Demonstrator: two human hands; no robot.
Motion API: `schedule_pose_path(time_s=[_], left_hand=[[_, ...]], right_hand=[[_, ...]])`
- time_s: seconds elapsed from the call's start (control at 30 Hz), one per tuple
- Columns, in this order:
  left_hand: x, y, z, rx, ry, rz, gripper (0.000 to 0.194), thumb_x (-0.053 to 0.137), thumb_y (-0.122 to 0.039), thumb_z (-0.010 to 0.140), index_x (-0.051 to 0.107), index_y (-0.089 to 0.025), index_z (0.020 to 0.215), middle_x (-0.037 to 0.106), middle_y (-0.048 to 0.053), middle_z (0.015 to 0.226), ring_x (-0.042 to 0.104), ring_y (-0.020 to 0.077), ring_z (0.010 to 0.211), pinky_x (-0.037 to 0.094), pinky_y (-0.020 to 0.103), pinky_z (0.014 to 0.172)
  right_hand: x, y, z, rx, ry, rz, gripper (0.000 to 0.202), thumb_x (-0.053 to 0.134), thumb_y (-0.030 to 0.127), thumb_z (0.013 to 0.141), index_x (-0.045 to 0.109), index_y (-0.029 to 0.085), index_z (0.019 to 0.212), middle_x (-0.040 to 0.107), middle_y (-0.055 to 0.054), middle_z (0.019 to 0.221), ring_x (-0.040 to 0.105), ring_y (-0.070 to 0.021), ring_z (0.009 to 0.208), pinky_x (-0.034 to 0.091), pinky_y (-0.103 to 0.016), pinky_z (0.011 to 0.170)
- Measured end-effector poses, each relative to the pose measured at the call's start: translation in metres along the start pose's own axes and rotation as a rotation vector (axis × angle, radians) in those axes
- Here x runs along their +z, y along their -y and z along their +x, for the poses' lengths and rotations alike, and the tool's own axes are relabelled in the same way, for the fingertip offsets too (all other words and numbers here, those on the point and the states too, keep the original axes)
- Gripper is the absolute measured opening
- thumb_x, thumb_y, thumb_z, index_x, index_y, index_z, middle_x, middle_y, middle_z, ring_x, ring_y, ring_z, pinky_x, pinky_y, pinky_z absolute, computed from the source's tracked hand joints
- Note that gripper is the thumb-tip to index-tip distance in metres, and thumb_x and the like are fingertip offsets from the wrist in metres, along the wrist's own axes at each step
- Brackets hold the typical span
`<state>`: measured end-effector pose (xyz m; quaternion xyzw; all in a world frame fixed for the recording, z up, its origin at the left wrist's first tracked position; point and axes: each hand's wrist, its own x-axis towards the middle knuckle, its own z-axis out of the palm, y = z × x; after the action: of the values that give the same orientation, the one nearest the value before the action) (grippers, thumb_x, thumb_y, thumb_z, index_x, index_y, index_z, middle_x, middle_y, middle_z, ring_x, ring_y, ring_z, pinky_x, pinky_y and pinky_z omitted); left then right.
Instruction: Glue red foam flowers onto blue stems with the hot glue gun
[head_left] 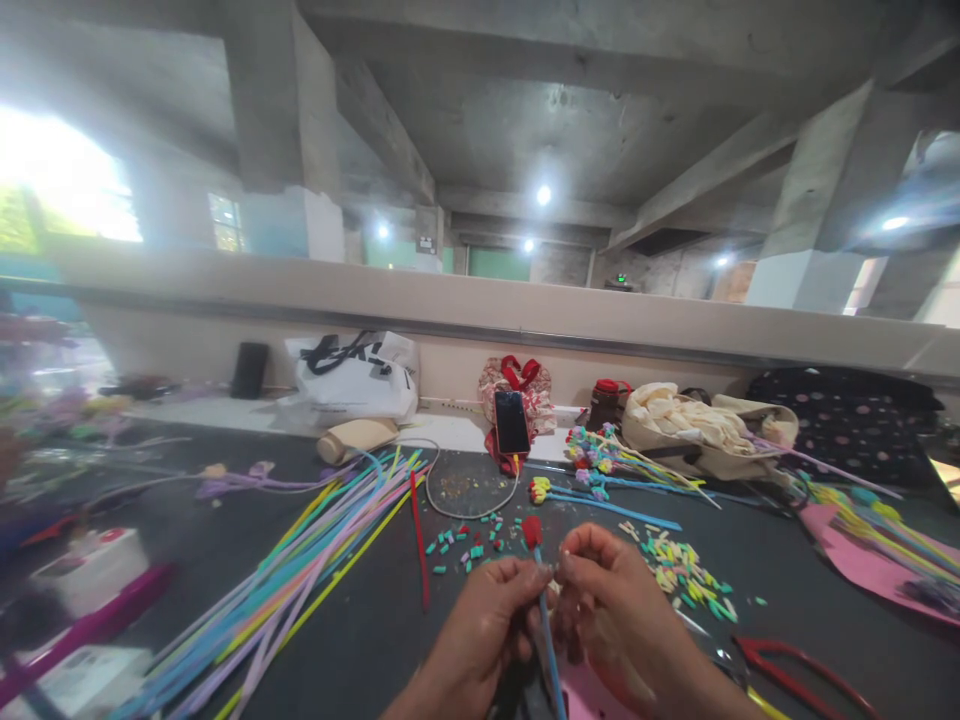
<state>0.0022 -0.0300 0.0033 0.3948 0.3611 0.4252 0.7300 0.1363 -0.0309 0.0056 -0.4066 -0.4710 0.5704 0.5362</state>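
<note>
My left hand (491, 625) pinches a blue fuzzy stem (550, 640) between thumb and fingers, just below the red tip (532, 532) at its top. Right beside it, my right hand (611, 605) has its thumb and forefinger pressed together close to the stem; whatever small thing may be between them is too blurred to tell. The stem slants down between both hands toward the bottom edge. Small green and red pieces (477, 551) lie beyond my left hand, and a pile of yellow, cream and green pieces (679, 568) lies to the right.
Many coloured fuzzy stems (300, 590) spread across the left. Finished-looking stems with coloured tips (600, 450) lie behind the hands. A phone (511, 422) leans upright at the back with a cable. Red-handled pliers (795, 670) rest at the lower right, near pink paper (862, 560).
</note>
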Motion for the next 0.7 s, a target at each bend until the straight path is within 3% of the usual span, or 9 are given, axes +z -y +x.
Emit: schedule_pose_path(time_s=[0.27,0.43,0.7], left_hand=[[-0.0005,0.0035,0.0035,0.031,0.020,0.007,0.033,0.071,-0.040,0.052,0.055,-0.012,0.059,0.048,-0.005,0.036,0.035,0.0030,0.028,0.021,0.016,0.032],[0.0017,0.0020,0.0003,0.036,0.008,0.026,0.032,0.071,-0.039,0.053,0.053,-0.013,0.059,0.047,-0.006,0.036,0.034,0.0024,0.028,0.020,0.015,0.032],[0.0029,0.0003,-0.0017,0.007,0.024,0.033,0.032,0.069,-0.040,0.054,0.049,-0.014,0.054,0.045,-0.007,0.036,0.033,0.0023,0.028,0.019,0.015,0.032]], right_hand=[[0.0026,-0.0017,-0.0065,0.091,0.053,0.275,0.021,0.069,0.024,0.063,0.049,0.015,0.061,0.050,0.007,0.038,0.044,-0.0052,0.029,0.037,-0.015,0.032],[0.0019,-0.0001,-0.0070,0.166,0.059,0.303,0.024,0.070,0.028,0.064,0.050,0.014,0.059,0.051,0.006,0.038,0.042,-0.0036,0.027,0.031,-0.012,0.029],[-0.0029,-0.0082,-0.0063,0.114,0.109,0.223,0.020,0.068,0.024,0.065,0.052,0.014,0.060,0.052,0.005,0.038,0.045,-0.0060,0.028,0.037,-0.016,0.031]])
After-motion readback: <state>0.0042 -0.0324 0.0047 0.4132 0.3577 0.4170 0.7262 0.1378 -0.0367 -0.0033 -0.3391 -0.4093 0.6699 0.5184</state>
